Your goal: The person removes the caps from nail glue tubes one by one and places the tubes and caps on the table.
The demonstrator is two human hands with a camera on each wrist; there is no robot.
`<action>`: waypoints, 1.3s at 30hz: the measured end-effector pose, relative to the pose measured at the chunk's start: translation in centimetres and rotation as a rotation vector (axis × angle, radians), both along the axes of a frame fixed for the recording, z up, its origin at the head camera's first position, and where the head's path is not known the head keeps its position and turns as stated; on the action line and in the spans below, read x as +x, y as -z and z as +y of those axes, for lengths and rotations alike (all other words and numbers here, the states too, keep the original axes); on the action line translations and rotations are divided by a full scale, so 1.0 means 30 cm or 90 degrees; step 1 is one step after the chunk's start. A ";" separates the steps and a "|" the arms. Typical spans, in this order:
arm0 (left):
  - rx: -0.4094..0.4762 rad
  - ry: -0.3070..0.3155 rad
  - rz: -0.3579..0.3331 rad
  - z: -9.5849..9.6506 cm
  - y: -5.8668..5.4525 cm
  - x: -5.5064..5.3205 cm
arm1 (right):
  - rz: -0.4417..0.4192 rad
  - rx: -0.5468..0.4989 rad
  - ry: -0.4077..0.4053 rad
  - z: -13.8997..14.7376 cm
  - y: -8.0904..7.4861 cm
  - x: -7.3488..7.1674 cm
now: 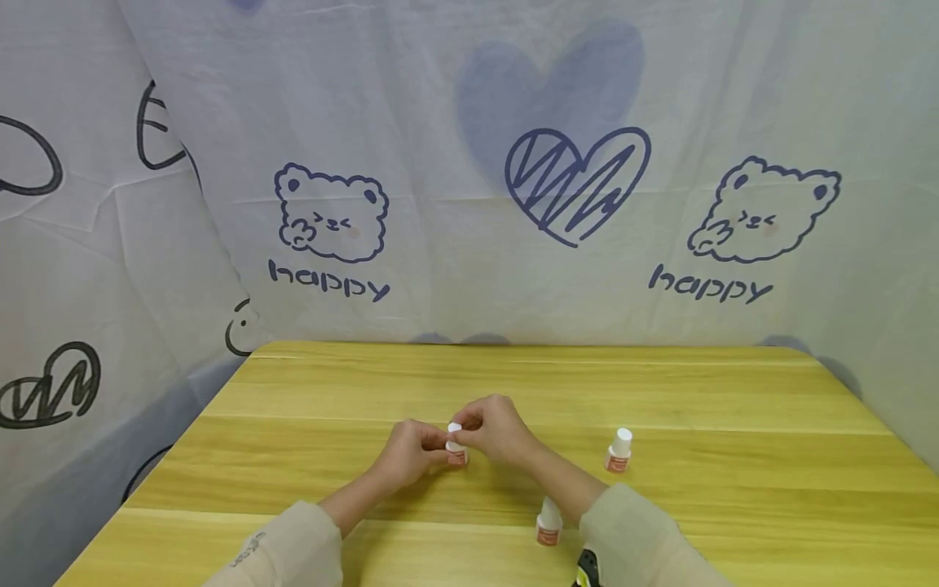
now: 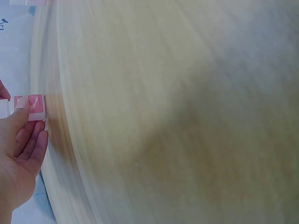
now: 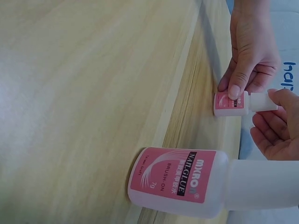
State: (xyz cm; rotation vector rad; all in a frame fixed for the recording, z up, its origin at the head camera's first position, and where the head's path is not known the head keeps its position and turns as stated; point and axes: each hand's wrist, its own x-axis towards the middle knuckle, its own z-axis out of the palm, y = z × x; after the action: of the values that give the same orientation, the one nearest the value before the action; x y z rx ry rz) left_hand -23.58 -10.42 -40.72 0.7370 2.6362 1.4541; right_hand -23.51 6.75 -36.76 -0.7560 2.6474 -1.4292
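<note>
My left hand (image 1: 406,456) grips the body of a small white nail glue bottle (image 1: 457,458) with a pink label, standing upright on the table. From the other side, my right hand (image 1: 500,432) pinches its white cap (image 3: 261,101) between thumb and fingers. The cap sits on the bottle, with no gap visible. In the left wrist view the left thumb lies across the pink label (image 2: 35,103). A second nail glue bottle (image 1: 548,524) stands by the right forearm, which partly hides it; a third such bottle (image 1: 618,451) stands farther right. Both are capped.
The wood-grain table (image 1: 352,383) runs back to a hanging white cloth (image 1: 440,244) printed with hearts and bears. A dark cable (image 1: 143,473) shows beyond the table's left edge. A black and yellow object (image 1: 588,568) lies against the right sleeve.
</note>
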 end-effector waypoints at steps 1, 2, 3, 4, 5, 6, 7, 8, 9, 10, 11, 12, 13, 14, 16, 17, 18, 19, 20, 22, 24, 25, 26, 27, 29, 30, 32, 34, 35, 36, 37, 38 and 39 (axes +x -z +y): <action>0.000 0.000 0.000 0.000 0.000 0.000 | 0.000 0.000 -0.003 0.001 -0.001 0.000; -0.002 0.000 0.001 0.000 -0.001 0.001 | -0.001 0.001 -0.005 0.001 -0.001 0.000; -0.002 0.001 0.001 0.001 -0.001 0.001 | -0.001 0.001 -0.008 0.002 -0.001 -0.001; -0.003 0.001 0.002 0.001 -0.001 0.001 | -0.001 0.003 -0.011 0.002 -0.001 -0.001; -0.003 0.001 0.002 0.001 -0.001 0.002 | -0.002 0.004 -0.014 0.003 -0.001 -0.001; -0.003 0.001 0.003 0.001 -0.001 0.002 | -0.002 0.005 -0.017 0.003 -0.001 -0.002; -0.004 0.001 0.003 0.001 -0.001 0.002 | -0.002 0.006 -0.021 0.003 -0.001 -0.002; -0.006 0.001 0.005 0.001 0.000 0.002 | -0.002 0.007 -0.024 0.003 -0.002 -0.003; -0.006 0.001 0.006 0.001 0.000 0.002 | -0.003 0.008 -0.027 0.003 -0.003 -0.003; -0.006 0.001 0.005 0.001 0.001 0.001 | -0.001 0.008 -0.031 0.004 -0.003 -0.004; -0.005 0.002 0.005 0.001 0.002 0.001 | -0.002 0.008 -0.033 0.004 -0.003 -0.005; -0.003 0.003 0.003 0.001 0.002 0.001 | -0.002 0.009 -0.034 0.005 -0.004 -0.006; -0.002 0.004 0.003 0.001 0.002 0.001 | -0.002 0.008 -0.035 0.005 -0.003 -0.006; -0.001 0.006 0.002 0.001 0.002 0.001 | -0.002 0.008 -0.035 0.005 -0.001 -0.007; 0.001 0.008 0.002 0.001 0.002 0.001 | -0.006 0.003 -0.032 0.007 0.002 -0.008; -0.001 0.008 0.004 0.000 0.002 0.001 | -0.010 -0.002 -0.028 0.006 0.004 -0.008; -0.002 0.009 0.006 0.000 0.002 0.001 | -0.012 -0.006 -0.026 0.007 0.006 -0.008; -0.004 0.009 0.008 0.000 0.002 0.001 | -0.014 -0.012 -0.023 0.006 0.008 -0.008; -0.007 0.009 0.011 0.000 0.001 0.001 | -0.014 -0.018 -0.021 0.006 0.010 -0.008; -0.011 0.008 0.018 -0.001 0.000 0.001 | -0.013 -0.028 -0.013 0.004 0.013 -0.008; -0.013 0.006 0.020 -0.001 -0.001 0.001 | -0.009 -0.034 -0.003 0.001 0.016 -0.009; -0.013 0.005 0.020 -0.002 -0.001 0.001 | -0.007 -0.036 0.003 0.000 0.017 -0.009; -0.013 0.004 0.020 -0.002 -0.001 0.001 | -0.005 -0.037 0.008 0.000 0.017 -0.009; -0.012 0.003 0.018 -0.002 0.000 0.001 | -0.005 -0.038 0.014 -0.001 0.017 -0.008; -0.011 0.001 0.014 -0.001 0.000 0.002 | -0.009 -0.040 0.026 -0.002 0.016 -0.007; -0.013 -0.001 0.014 -0.001 0.000 0.002 | -0.011 -0.040 0.030 -0.002 0.016 -0.006; -0.014 -0.002 0.013 -0.001 0.000 0.002 | -0.012 -0.040 0.038 -0.003 0.015 -0.005; -0.015 -0.003 0.011 -0.001 0.001 0.001 | -0.012 -0.039 0.045 -0.004 0.016 -0.004; -0.014 -0.002 0.010 -0.001 0.001 0.000 | -0.008 -0.038 0.047 -0.004 0.015 -0.004; -0.014 -0.002 0.011 -0.001 0.002 -0.001 | -0.008 -0.037 0.049 -0.004 0.015 -0.004; -0.013 -0.002 0.009 -0.001 0.003 -0.002 | -0.007 -0.035 0.050 -0.005 0.015 -0.003; -0.012 -0.002 0.008 -0.002 0.003 -0.003 | -0.006 -0.034 0.050 -0.005 0.014 -0.003; -0.012 -0.003 0.007 -0.001 0.003 -0.003 | -0.006 -0.032 0.051 -0.005 0.014 -0.003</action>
State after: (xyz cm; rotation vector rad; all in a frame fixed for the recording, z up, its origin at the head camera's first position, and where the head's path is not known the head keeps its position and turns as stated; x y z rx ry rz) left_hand -23.67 -10.46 -40.82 0.7403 2.6580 1.4282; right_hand -23.60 6.61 -37.17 -0.6516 2.6727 -1.5205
